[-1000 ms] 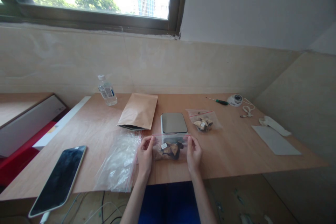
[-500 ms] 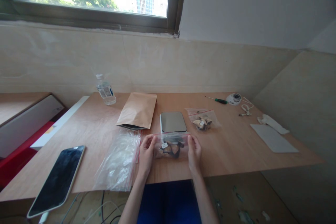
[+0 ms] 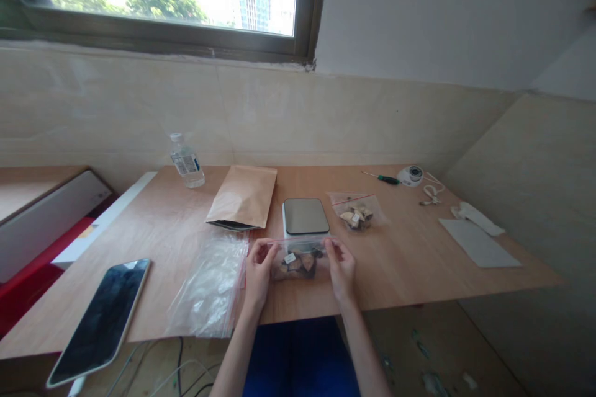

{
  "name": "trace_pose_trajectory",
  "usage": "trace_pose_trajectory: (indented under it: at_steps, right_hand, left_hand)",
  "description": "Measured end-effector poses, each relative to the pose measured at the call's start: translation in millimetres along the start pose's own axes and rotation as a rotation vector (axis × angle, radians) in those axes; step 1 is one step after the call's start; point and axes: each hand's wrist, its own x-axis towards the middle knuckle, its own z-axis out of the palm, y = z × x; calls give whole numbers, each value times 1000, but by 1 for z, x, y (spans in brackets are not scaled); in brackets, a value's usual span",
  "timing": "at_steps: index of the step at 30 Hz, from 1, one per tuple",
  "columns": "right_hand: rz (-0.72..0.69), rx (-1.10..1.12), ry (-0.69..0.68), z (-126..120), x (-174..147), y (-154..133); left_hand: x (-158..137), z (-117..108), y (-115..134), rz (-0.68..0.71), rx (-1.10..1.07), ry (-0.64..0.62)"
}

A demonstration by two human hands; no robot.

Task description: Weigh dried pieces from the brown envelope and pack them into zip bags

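Observation:
A clear zip bag [image 3: 298, 265] with dark-edged brown dried pieces, perhaps mushrooms, and a small white label hangs between my two hands at the table's front. My left hand [image 3: 259, 270] pinches its upper left corner, while my right hand [image 3: 339, 267] pinches the upper right one along the zip strip. Just behind the bag lies a small scale [image 3: 306, 217] with a metal top, its front edge partly hidden. Right of the scale is a second zip bag [image 3: 357, 214] of similar dried pieces. Flat empty zip bags [image 3: 209, 288] lie beside my left hand.
A brown paper pouch [image 3: 244, 197] and a water bottle [image 3: 187, 161] are at the back left. A tablet [image 3: 100, 322] overhangs the front left edge. Toward the right are a screwdriver [image 3: 387, 179], a small white camera [image 3: 410, 175], a cable [image 3: 433, 192] and a white sheet [image 3: 479, 242].
My right hand has shifted slightly left along the bag's top edge. The dried pieces have settled differently inside the bag, and the view has turned a little.

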Motion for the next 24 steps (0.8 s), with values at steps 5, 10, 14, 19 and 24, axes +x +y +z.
trace_pose_trajectory:
  at_steps: [5, 10, 14, 19, 24]
  right_hand:
    - [-253, -253, -70, -12, 1, -21]
    - [-601, -633, -442, -5, 0, -82]
    - [-667, -740, -730, 11, 2, -105]
    - [-801, -891, -707, 22, 4, -97]
    - [-954, -1031, -680, 29, 3, -88]
  left_hand:
    - [-6, -2, 7, 20, 24, -16]
    - [-11, -5, 22, 72, 69, -126]
    - [-13, -6, 29, 141, 133, -192]
    - [-13, -5, 32, 216, 197, -183]
    - [-13, -4, 29, 248, 231, -151]
